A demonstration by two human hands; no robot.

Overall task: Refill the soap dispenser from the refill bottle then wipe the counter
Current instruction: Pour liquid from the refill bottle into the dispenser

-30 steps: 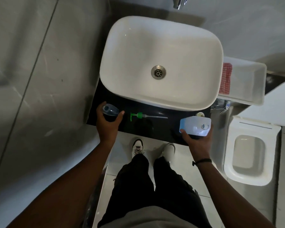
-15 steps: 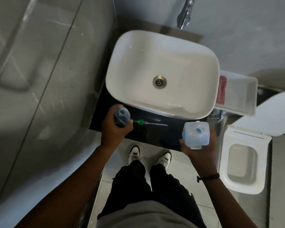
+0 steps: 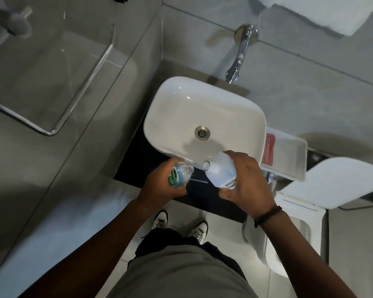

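My left hand [image 3: 159, 186] grips the clear soap dispenser bottle [image 3: 179, 175], which has a green label and an open neck tilted to the right. My right hand [image 3: 246, 179] holds the white refill bottle [image 3: 221, 173] tipped on its side, its open spout pointing left, a short gap from the dispenser's neck. Both bottles hang over the front edge of the black counter [image 3: 138, 160]. The pump's thin tube [image 3: 199, 181] lies on the counter below them; the green pump head is hidden.
The white basin [image 3: 181, 117] fills most of the counter, under a chrome wall tap [image 3: 239, 54]. To the right, a white tray [image 3: 293, 160] holds a red checked cloth [image 3: 269, 149]. Beside it is a toilet [image 3: 310, 211] with the lid up. A glass panel is left.
Both hands lifted the bottles off the counter and brought them together. The refill bottle went from upright to tipped sideways toward the dispenser. The view tilted up, showing the tap.
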